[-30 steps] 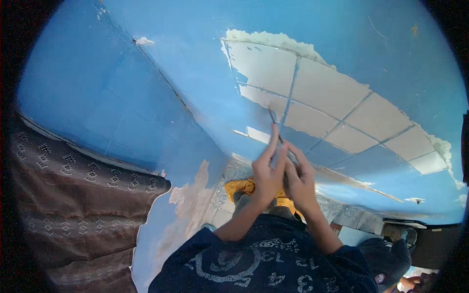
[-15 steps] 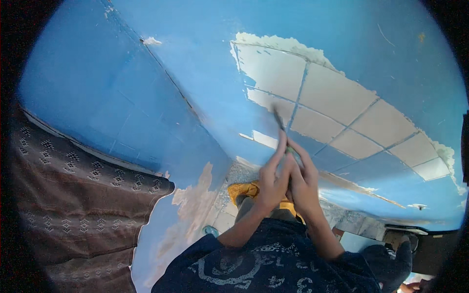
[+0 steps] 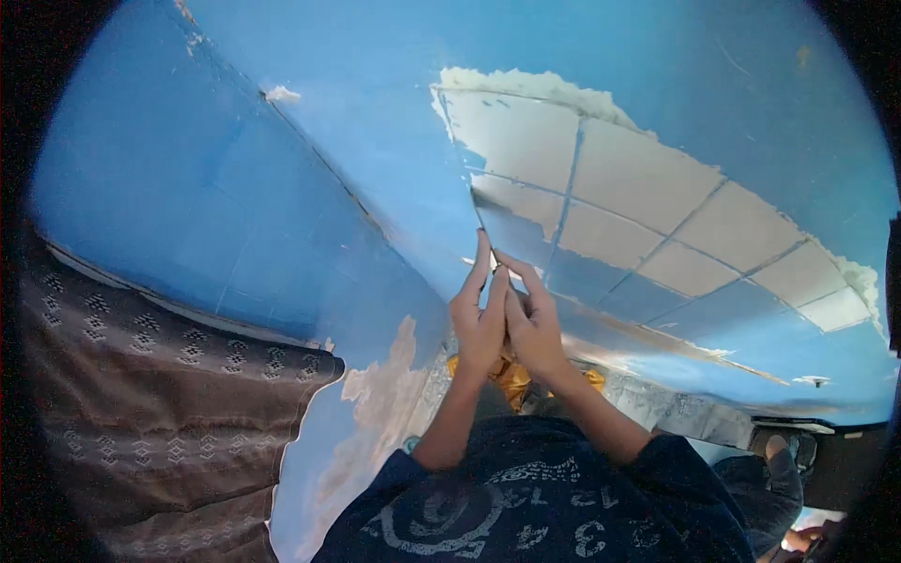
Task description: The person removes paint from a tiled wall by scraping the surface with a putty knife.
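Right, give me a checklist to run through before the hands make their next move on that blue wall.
1. Both hands on the work: ok. The left hand and right hand are pressed together, fingers up at the blue wall.
2. Tool between the hands: cannot tell. No blade or handle shows clearly.
3. Contact point: ok. The fingertips sit at the lower left edge of the scraped pale patch.
4. Paint around the patch: not ok. Its top rim is ragged and flaking.
5. Patterned brown cloth at the left: ok, apart from the hands.
6. Yellow thing below the wrists: cannot tell what it is.
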A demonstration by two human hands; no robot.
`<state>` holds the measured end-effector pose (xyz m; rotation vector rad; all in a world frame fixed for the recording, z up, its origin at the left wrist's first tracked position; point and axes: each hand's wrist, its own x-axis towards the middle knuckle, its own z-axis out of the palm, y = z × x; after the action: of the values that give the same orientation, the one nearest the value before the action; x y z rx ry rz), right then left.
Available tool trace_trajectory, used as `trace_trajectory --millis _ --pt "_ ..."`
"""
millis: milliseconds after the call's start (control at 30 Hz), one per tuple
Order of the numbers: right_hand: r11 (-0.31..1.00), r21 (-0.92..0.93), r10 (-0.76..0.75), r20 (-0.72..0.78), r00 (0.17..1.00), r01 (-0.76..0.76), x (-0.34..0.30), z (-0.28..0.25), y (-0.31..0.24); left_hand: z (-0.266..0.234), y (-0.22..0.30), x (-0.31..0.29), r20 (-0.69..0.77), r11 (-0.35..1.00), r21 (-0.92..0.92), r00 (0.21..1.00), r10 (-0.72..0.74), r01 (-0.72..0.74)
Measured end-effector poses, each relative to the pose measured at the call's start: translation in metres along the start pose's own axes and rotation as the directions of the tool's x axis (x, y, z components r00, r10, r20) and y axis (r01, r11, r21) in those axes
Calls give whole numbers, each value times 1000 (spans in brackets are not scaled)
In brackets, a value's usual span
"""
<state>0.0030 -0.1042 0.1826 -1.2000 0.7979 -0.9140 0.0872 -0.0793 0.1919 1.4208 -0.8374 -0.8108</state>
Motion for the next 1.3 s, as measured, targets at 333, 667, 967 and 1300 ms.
trace_trajectory --millis 333,667,967,1300 --pt "966 -256 65 94 993 -39 -84 -68 63 -44 -98 -35 53 950 -199 970 -237 243" --pt "852 -66 524 78 848 -520 -145 -56 74 -47 -117 -56 411 894 67 804 -429 443" --pt "939 -214 266 -47 963 -269 -165 24 82 -106 -129 -69 599 642 -78 551 -581 762" --pt "583 -13 -630 625 461 812 -147 181 -34 -151 -160 -54 537 757 -78 667 -516 648"
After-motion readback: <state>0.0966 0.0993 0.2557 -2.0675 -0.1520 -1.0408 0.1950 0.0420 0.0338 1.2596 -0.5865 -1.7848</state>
